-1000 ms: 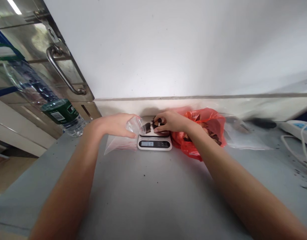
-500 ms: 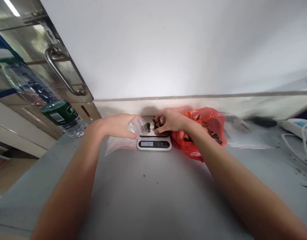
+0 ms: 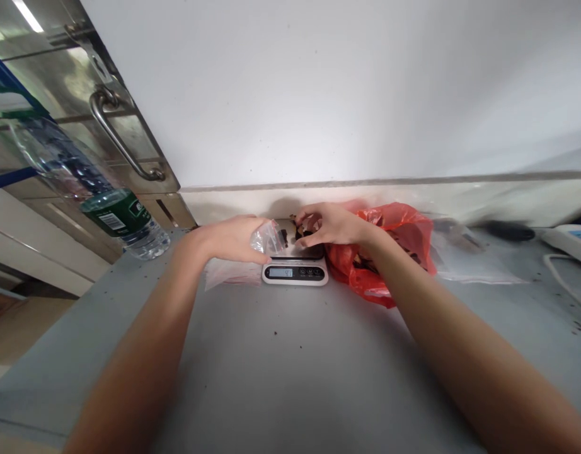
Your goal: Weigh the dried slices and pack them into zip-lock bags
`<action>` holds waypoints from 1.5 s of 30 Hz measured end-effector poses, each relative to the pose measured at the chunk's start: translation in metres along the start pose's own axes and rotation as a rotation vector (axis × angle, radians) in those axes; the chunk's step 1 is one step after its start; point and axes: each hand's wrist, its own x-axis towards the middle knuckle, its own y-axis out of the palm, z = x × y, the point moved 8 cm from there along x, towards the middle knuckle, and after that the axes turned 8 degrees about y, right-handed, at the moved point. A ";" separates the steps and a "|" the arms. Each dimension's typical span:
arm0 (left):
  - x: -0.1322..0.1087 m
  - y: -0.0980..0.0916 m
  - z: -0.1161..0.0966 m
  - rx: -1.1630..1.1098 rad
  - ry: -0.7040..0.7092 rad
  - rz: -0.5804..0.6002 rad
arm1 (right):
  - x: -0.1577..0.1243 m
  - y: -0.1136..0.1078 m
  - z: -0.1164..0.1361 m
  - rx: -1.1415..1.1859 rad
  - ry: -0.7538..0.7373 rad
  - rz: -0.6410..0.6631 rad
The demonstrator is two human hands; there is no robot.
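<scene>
A small white digital scale point(image 3: 295, 272) sits on the grey counter point(image 3: 290, 366) near the wall, its display lit, with dark dried pieces point(image 3: 300, 235) on its pan. My left hand point(image 3: 234, 238) is closed on the mouth of a small clear plastic bag point(image 3: 268, 238), held at the scale's left edge. My right hand point(image 3: 329, 224) hovers over the pan, fingers curled and pinched around dark pieces. A red plastic bag point(image 3: 389, 243) with more dark pieces lies just right of the scale, under my right wrist.
A clear water bottle with a green label point(image 3: 106, 208) lies at the counter's left rim. Steel cabinet doors with a handle point(image 3: 123, 142) stand left. Clear plastic bags point(image 3: 465, 261) lie right of the red bag, and a white power strip point(image 3: 567, 238) with cables is far right.
My right hand has lifted slightly off the scale pan with dark pieces and drawn toward the clear bag. The left hand has tilted the bag's mouth up. The view shifted a little.
</scene>
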 end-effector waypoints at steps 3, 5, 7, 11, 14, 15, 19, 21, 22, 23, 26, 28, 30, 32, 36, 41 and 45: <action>0.003 -0.002 0.000 0.011 0.011 -0.069 | -0.007 -0.003 0.009 0.043 -0.042 0.047; 0.004 -0.002 0.000 0.004 0.023 -0.101 | -0.012 -0.003 0.016 0.053 -0.051 0.093; 0.005 -0.003 0.000 -0.018 0.031 -0.116 | -0.015 -0.001 0.021 0.035 -0.047 0.143; 0.006 -0.002 -0.004 -0.043 0.042 -0.109 | -0.018 0.007 0.027 -0.019 -0.033 0.233; 0.007 -0.003 -0.011 -0.043 0.076 -0.112 | -0.019 0.012 0.029 -0.009 -0.040 0.287; 0.007 -0.002 -0.014 -0.049 0.092 -0.108 | -0.019 0.012 0.029 -0.003 -0.044 0.293; 0.007 0.000 -0.021 -0.075 0.116 -0.078 | -0.017 0.011 0.027 0.009 -0.044 0.274; 0.007 0.000 -0.020 -0.076 0.100 -0.081 | -0.016 0.010 0.024 0.021 -0.047 0.265; 0.006 0.000 -0.019 -0.074 0.090 -0.084 | -0.016 0.010 0.023 0.030 -0.054 0.261; 0.006 0.000 -0.017 -0.071 0.080 -0.089 | -0.015 0.010 0.022 0.040 -0.062 0.259; 0.006 0.000 -0.015 -0.073 0.078 -0.100 | -0.014 0.011 0.021 0.086 -0.081 0.260; 0.007 0.001 -0.018 -0.093 0.106 -0.097 | -0.013 0.012 0.021 0.109 -0.072 0.255; 0.007 0.002 -0.020 -0.113 0.124 -0.106 | -0.012 0.014 0.022 0.122 -0.061 0.238; 0.006 -0.001 -0.022 -0.126 0.126 -0.140 | -0.011 0.014 0.025 0.145 -0.065 0.208; 0.003 -0.012 -0.020 -0.170 0.146 -0.276 | -0.011 0.008 0.036 0.264 -0.119 0.125; -0.003 -0.024 -0.013 -0.255 0.169 -0.408 | -0.021 -0.004 0.060 0.385 -0.233 0.047; -0.007 -0.029 -0.009 -0.332 0.171 -0.454 | -0.026 -0.010 0.071 0.378 -0.249 -0.010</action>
